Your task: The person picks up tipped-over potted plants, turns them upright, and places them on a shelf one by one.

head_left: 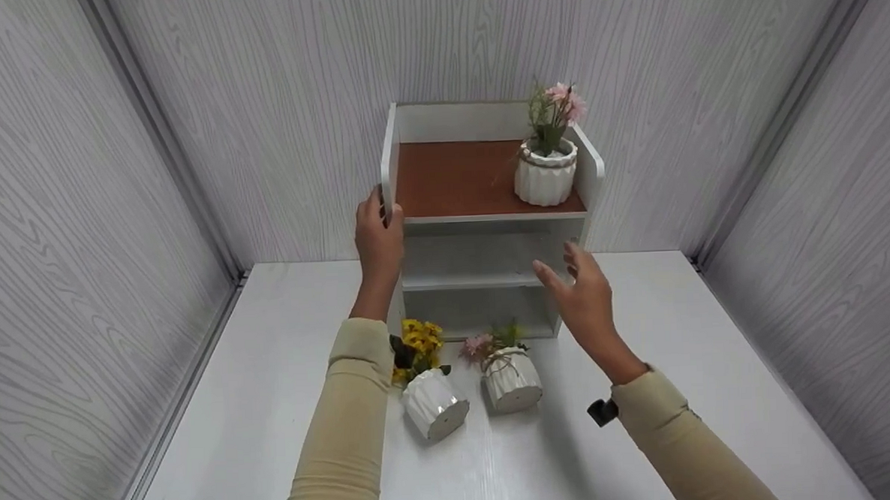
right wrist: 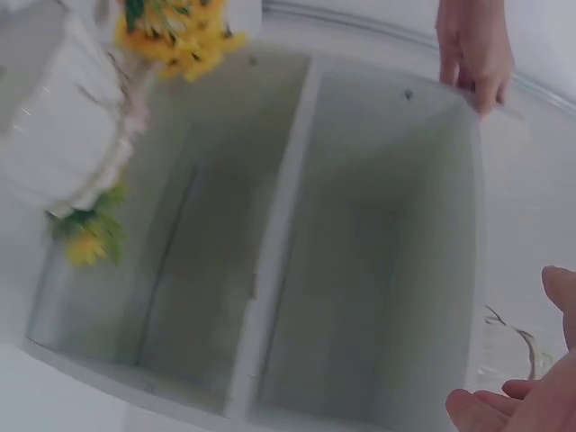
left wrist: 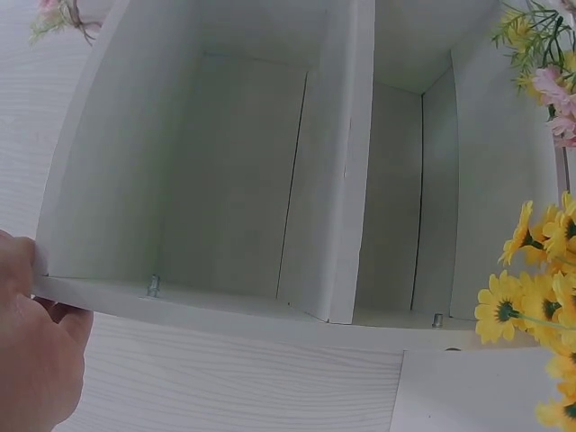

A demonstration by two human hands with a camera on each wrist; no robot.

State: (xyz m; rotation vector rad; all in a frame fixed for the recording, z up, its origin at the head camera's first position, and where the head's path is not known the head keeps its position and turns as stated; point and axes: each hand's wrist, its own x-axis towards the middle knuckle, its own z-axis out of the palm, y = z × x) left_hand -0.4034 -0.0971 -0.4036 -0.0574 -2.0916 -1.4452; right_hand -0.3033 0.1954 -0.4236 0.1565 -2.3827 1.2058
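A small white shelf unit (head_left: pixel 489 219) with a brown top board stands against the back wall. My left hand (head_left: pixel 380 238) grips the edge of its left side panel, thumb on the inner face and fingers outside. In the left wrist view, that hand (left wrist: pixel 40 337) is at the unit's corner. My right hand (head_left: pixel 583 293) hovers before the unit's right side, fingers spread and holding nothing. On the top board, at the right, a ribbed white flowerpot (head_left: pixel 545 174) with pink flowers stands upright. The two lower compartments hold nothing visible.
Two more white pots lie tipped on the white table (head_left: pixel 272 408) before the unit: one with yellow flowers (head_left: pixel 435 404), one with pink flowers (head_left: pixel 512 381). Grey wood-patterned walls (head_left: pixel 258 100) enclose the back and both sides.
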